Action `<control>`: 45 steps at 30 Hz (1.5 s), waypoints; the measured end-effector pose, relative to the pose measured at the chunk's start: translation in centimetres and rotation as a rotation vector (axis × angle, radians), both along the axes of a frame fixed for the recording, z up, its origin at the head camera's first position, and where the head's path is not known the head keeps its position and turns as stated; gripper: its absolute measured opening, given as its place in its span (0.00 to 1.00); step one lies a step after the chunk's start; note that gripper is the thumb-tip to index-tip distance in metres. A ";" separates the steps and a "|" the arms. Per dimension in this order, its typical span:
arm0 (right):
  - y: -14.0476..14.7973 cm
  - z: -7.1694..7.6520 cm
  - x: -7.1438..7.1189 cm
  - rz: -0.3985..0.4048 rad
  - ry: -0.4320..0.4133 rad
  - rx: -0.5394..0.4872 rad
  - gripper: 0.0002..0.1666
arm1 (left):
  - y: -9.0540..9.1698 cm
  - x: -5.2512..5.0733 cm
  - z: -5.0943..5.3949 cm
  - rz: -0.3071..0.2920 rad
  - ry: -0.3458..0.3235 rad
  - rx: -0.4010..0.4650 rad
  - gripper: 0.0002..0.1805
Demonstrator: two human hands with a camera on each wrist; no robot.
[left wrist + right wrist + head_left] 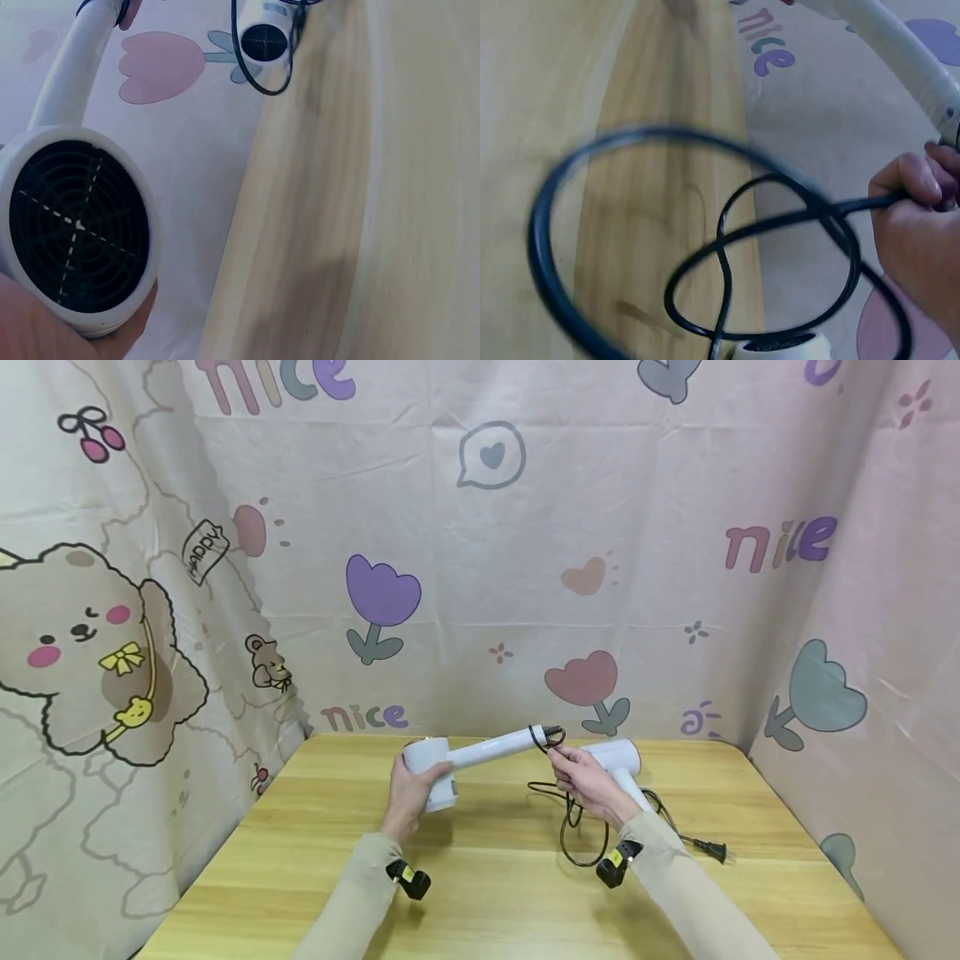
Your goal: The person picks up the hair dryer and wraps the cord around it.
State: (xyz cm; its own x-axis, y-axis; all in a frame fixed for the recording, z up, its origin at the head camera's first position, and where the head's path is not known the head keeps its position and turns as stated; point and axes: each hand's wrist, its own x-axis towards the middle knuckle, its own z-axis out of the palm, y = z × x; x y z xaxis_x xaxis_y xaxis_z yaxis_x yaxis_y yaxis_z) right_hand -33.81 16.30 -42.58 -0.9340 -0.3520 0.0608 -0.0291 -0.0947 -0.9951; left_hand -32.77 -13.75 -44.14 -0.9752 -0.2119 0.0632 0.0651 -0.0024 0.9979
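Above the far middle of the surface [495,893], where pale yellow wood grain runs in smooth bands, I have a white hair dryer [491,749] held up. Its shell is glossy, its head a short cylinder at the left, its straight tube of a handle slanting right to a ribbed black sleeve at the end. My left grip [408,789] is curled around the head, thumb on the near side; the left wrist view shows a round dark grille [79,225] ringed with concentric ribs. My right grip [588,781] pinches the black cord [656,133] by the handle's end, and the cord, smooth and rubbery, falls in loose rounded loops.

Just beyond the right grip, partly hidden by it, a second dryer [624,756] of similar white build lies on the surface. Nearer and to its right rests a black plug [711,850]; I cannot trace which dryer it serves.

Counting up, I get two dryers, one visible plug, two beige sleeves and two small black wrist cameras [410,881]. Behind hangs a creased pale cloth [487,543], printed with flat tulips and, at left, one large bear.
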 end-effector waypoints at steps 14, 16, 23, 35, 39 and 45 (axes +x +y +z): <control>1.3 1.2 -0.8 -0.190 0.151 0.334 0.09 | -1.0 -0.1 0.1 -0.216 -0.103 0.062 0.40; 2.0 1.4 -1.0 -0.219 0.228 0.443 0.09 | -1.2 0.0 0.2 -0.249 -0.107 0.048 0.40; 3.0 2.8 -1.5 -0.225 0.389 0.747 0.07 | -1.6 -0.1 0.5 -0.299 -0.082 -0.081 0.43; 0.2 4.2 -0.3 -0.417 0.605 0.936 0.06 | -0.6 -0.3 1.0 -0.075 0.105 -0.434 0.52; -0.6 3.9 0.2 -0.492 0.633 0.904 0.06 | 0.1 0.1 1.0 0.022 0.153 -0.450 0.55; -1.2 3.4 1.1 -0.500 0.702 0.914 0.13 | 1.1 0.7 1.3 0.169 0.157 -0.427 0.55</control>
